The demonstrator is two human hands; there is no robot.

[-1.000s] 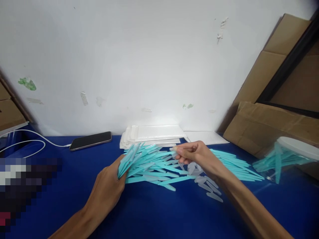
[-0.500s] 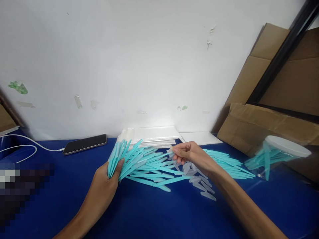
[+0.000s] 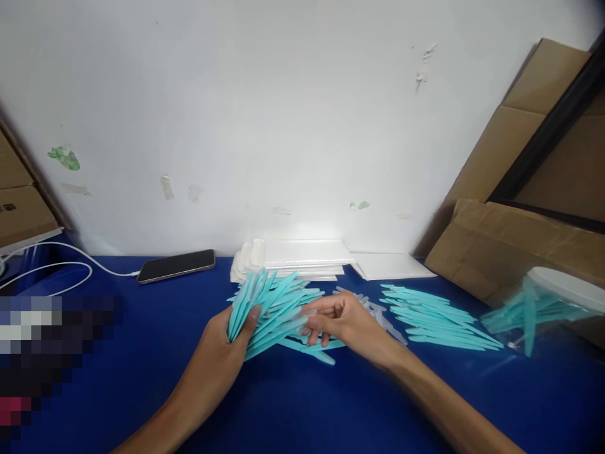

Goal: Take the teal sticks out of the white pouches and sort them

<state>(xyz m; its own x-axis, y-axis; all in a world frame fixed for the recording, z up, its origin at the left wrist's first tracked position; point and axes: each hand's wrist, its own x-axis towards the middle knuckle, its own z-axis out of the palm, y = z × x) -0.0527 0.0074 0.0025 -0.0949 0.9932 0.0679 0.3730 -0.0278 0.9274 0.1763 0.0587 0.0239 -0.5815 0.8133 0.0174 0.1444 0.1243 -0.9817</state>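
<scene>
My left hand is closed around a fanned bunch of slim turquoise eyebrow razors, some with translucent caps over their ends. At the bunch's right side, my right hand pinches a small translucent cap between thumb and fingertips, against the end of a razor. Whether the cap is fully over that end I cannot tell. Loose razors lie on the table beneath both hands. Behind my right wrist is a scatter of loose translucent caps, partly hidden.
A row of turquoise razors lies to the right. Beyond it a clear container with a white lid holds more. White flat packets are stacked by the wall. A phone on a cable lies left; cardboard stands right.
My right hand has moved left and slightly down with the cap, from above the loose caps to the bunch in my left hand. The camera view has shifted slightly.
</scene>
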